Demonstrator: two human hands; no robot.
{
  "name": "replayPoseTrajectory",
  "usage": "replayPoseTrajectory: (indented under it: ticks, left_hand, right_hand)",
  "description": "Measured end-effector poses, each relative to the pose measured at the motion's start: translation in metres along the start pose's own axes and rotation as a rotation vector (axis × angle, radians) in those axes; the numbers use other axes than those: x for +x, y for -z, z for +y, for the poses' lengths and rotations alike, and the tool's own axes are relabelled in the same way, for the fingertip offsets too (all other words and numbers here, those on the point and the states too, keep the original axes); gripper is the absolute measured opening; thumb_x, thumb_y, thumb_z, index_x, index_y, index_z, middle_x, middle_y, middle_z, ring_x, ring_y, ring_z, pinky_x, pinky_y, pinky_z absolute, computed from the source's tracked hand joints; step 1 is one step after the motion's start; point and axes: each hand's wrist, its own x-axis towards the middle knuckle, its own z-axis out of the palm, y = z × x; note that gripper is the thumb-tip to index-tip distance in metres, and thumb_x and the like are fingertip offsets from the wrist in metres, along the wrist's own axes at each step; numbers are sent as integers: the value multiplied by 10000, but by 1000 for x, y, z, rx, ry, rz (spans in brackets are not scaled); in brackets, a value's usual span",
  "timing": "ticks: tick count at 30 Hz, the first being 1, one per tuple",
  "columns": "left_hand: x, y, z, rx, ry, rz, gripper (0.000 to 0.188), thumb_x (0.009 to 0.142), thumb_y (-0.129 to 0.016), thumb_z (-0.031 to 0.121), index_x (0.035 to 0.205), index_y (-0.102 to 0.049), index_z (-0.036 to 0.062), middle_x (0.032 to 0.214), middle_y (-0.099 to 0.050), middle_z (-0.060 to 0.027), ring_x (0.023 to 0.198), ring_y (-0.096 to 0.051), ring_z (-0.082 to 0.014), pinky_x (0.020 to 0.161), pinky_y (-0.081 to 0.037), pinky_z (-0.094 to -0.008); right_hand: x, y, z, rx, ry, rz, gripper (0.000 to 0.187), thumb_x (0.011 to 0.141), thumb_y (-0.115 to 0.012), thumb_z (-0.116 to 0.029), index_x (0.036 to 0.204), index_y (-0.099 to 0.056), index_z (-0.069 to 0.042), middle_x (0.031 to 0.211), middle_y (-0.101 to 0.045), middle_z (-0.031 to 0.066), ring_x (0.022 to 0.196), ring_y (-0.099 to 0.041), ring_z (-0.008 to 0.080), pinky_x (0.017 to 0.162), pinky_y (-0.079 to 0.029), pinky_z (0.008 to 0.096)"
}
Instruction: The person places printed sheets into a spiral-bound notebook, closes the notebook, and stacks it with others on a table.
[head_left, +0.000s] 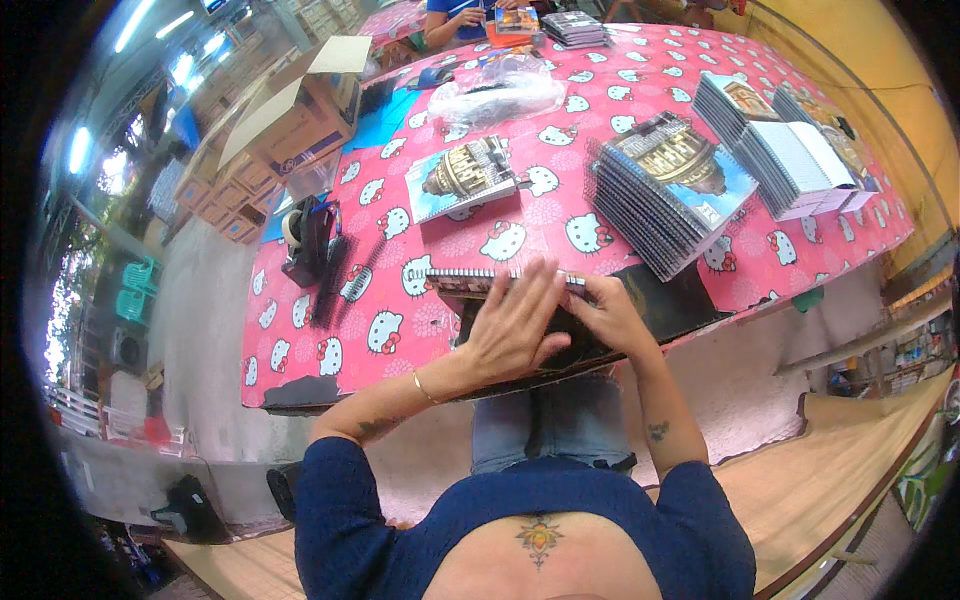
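Observation:
A spiral-bound notebook [470, 283] is at the near edge of the table, its coil edge turned away from me and its front tilted, mostly hidden behind my hands. My left hand [515, 318] lies across it with fingers stretched out and together. Around the notebook's right end, my right hand [607, 312] is closed, thumb and fingers gripping it by the coil. Farther off, a single notebook [462, 180] with a domed building on its cover lies flat. To the right rises a tall stack of similar spiral notebooks [670, 190].
More notebook stacks [790, 150] stand at the far right. On the left are a black tape dispenser [308, 240] and loose black binding coils [335, 285]. Clear plastic wrap [497, 98] lies farther back. Cardboard boxes [290, 125] stand beyond the left edge. A co-worker's hands [470, 17] are at the far end.

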Motion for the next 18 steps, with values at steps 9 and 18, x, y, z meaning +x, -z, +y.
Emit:
replayPoseTrajectory:
  ticks: [9, 18]
  left_hand:
    - [37, 9, -13, -185, 90, 159, 181, 861, -723, 183, 1030, -690, 127, 999, -717, -24, 984, -686, -185, 1177, -201, -526]
    - [40, 7, -8, -241, 104, 194, 174, 837, -742, 174, 989, -671, 128, 922, -689, -12, 906, -668, -196, 1083, -347, -490]
  right_hand:
    - [-1, 44, -33, -59, -67, 7, 249, 924, -672, -138, 1102, -708, 33, 928, -734, 74, 815, -641, 87, 754, -526, 266]
    - [11, 55, -32, 35, -154, -142, 229, 926, -686, -163, 1037, -723, 34, 885, -718, 54, 830, -646, 89, 766, -533, 267]
